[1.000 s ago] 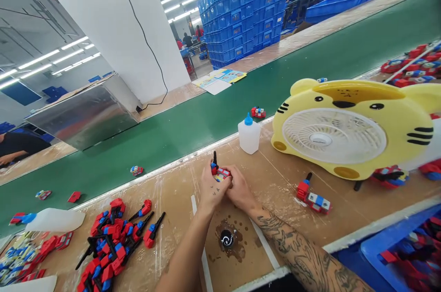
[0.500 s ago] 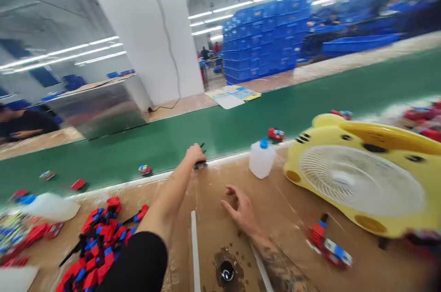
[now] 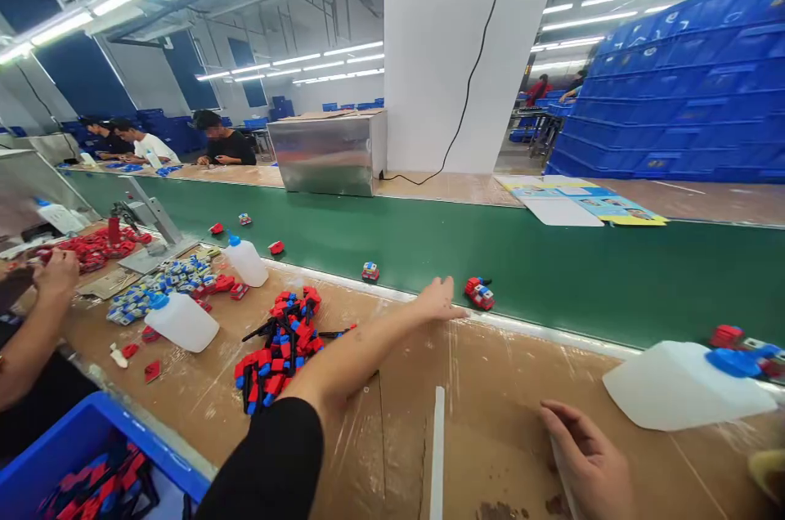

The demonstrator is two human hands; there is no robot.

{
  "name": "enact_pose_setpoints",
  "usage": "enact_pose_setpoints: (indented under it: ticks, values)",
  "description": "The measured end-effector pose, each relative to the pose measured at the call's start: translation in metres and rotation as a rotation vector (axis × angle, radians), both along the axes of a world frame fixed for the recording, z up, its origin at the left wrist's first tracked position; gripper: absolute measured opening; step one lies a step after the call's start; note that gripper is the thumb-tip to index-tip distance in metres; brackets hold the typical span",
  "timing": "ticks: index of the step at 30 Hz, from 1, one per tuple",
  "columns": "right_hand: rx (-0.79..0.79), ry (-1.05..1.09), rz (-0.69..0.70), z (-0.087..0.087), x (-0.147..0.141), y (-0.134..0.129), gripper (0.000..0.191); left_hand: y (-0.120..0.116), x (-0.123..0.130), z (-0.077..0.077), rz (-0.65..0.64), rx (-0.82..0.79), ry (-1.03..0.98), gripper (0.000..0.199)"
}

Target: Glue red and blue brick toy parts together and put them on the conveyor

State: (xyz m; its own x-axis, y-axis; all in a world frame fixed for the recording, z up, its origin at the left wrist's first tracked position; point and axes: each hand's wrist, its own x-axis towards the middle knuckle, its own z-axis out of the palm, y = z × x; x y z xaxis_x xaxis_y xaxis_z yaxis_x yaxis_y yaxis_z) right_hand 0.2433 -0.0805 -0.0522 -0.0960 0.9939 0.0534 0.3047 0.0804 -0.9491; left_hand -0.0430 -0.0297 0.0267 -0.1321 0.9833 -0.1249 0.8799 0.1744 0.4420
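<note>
My left hand [image 3: 438,299] reaches out to the near edge of the green conveyor belt [image 3: 570,275], thumb and fingers apart, with nothing in it. Just right of its fingertips, a small red, white and blue toy vehicle [image 3: 479,293] with a black part rests on the belt, apart from the hand. My right hand [image 3: 592,467] is low over the brown work surface [image 3: 491,414], loosely curled, with a gap between thumb and forefinger and nothing visible inside. Left of my left forearm lies a pile of red, blue and black toy parts [image 3: 285,348].
A white bottle [image 3: 680,385] with a blue cap is right of my right hand. More toy vehicles [image 3: 370,271] sit along the belt. At left are a blue bin [image 3: 116,414] of parts and a co-worker's hands [image 3: 58,271]. Printed sheets [image 3: 582,201] lie across the belt.
The view has swung left. My left hand held a blurred dark thing at the belt's edge; now it is empty, with the toy vehicle beside it. My right hand remains empty.
</note>
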Motion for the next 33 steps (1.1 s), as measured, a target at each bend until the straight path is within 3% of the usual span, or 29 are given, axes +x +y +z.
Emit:
enact_pose_setpoints:
  ticks: [1,4,6,8,12,15,17,19,22,25,29,33]
  values:
    - [0.018,-0.023,-0.010,0.002,0.000,0.000,0.041,-0.018,-0.017,0.005,-0.018,-0.015,0.032,0.054]
    - [0.107,-0.068,0.057,0.009,-0.011,0.007,0.035,-0.075,-0.075,0.020,-0.047,-0.115,0.135,0.034]
    - [0.175,-0.069,0.180,0.017,-0.036,0.016,0.030,-0.111,-0.110,0.025,-0.067,-0.201,0.204,0.026]
    - [0.236,-0.076,0.356,0.029,-0.079,0.028,0.026,-0.139,-0.130,0.025,-0.096,-0.263,0.256,0.020]
    - [0.320,-0.164,0.644,0.051,-0.198,0.049,0.027,-0.166,-0.127,0.011,-0.139,-0.255,0.329,0.013]
    - [0.368,-0.303,0.654,0.054,-0.276,0.059,0.060,-0.167,-0.109,0.000,-0.179,-0.189,0.352,0.026]
    - [0.377,-0.338,0.638,0.051,-0.309,0.065,0.067,-0.166,-0.097,-0.005,-0.208,-0.155,0.347,0.031]
    - [0.355,-0.366,0.632,0.046,-0.324,0.072,0.059,-0.168,-0.086,-0.009,-0.234,-0.126,0.329,0.031]
    - [0.316,-0.352,0.646,0.040,-0.322,0.081,0.037,-0.172,-0.074,-0.012,-0.254,-0.086,0.290,0.029]
    - [0.323,-0.250,0.695,0.039,-0.294,0.081,0.025,-0.173,-0.068,-0.014,-0.227,-0.057,0.253,0.034]
    - [0.298,-0.063,0.758,0.042,-0.228,0.057,0.022,-0.165,-0.065,-0.013,-0.185,-0.063,0.198,0.036]
    - [0.039,0.467,0.781,0.045,-0.150,0.020,0.031,-0.153,-0.060,-0.010,-0.187,-0.122,0.161,0.031]
